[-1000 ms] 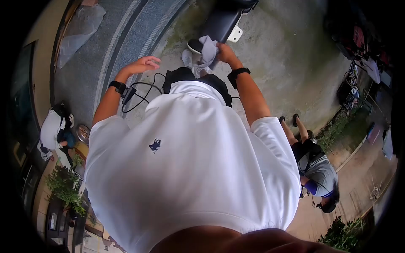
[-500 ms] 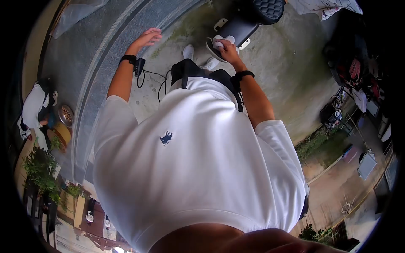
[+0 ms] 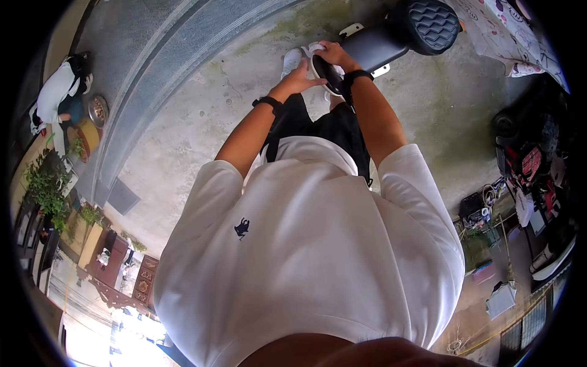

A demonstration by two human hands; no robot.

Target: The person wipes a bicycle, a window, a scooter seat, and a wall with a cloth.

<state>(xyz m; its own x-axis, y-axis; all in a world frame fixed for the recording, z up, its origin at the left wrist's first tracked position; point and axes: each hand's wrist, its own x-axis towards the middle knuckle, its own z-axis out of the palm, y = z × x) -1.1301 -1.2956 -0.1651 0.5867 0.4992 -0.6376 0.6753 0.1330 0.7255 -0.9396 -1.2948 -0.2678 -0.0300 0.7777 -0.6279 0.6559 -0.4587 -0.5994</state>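
My right hand is closed on the upper end of a dark oval thing with a pale rim. Its exact kind is unclear. From the other side my left hand meets it, the thumb across the near rim and the fingers along the left edge. Something white shows at the top, by my right fingers, partly covered. Behind the left hand is a white shoe on my foot. Black bands circle both wrists.
A black padded piece with a ribbed round end and pale brackets lies ahead on the concrete floor. Patterned cloth hangs at upper right. Clutter stands right. Another person is at left beside a metal bowl.
My left hand has come in from the far left, where it was open and apart, to the dark oval thing. My right hand still holds it. The view has shifted.
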